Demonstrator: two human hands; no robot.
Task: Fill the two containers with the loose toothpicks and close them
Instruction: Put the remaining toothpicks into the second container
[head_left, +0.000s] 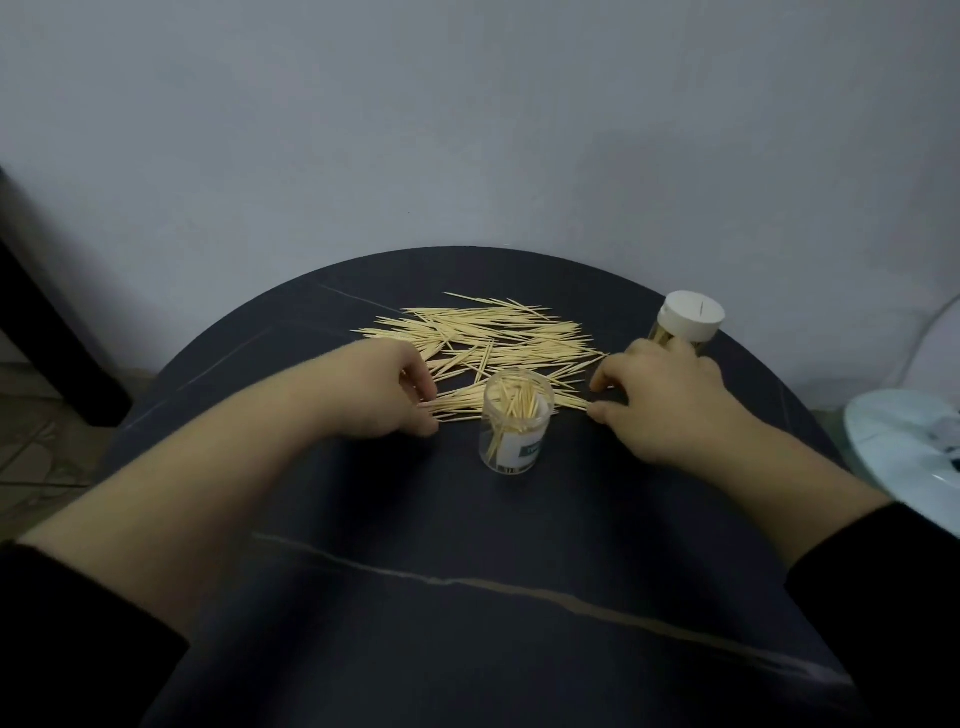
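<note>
A clear open container (515, 423) stands mid-table, partly filled with upright toothpicks. Behind it a pile of loose toothpicks (488, 338) spreads across the dark table (467, 597). A row of toothpicks (457, 408) lies just behind the container, between my two hands. My left hand (387, 389) pinches the left ends of that row with curled fingers. My right hand (670, 400) pinches its right ends between thumb and fingers. A second container (687, 323) with a white lid on stands at the back right, just behind my right hand.
The round table's far edge runs close to a grey wall. A pale round object (904, 457) sits off the table's right side. Dark furniture (47, 322) stands at the left, over a tiled floor.
</note>
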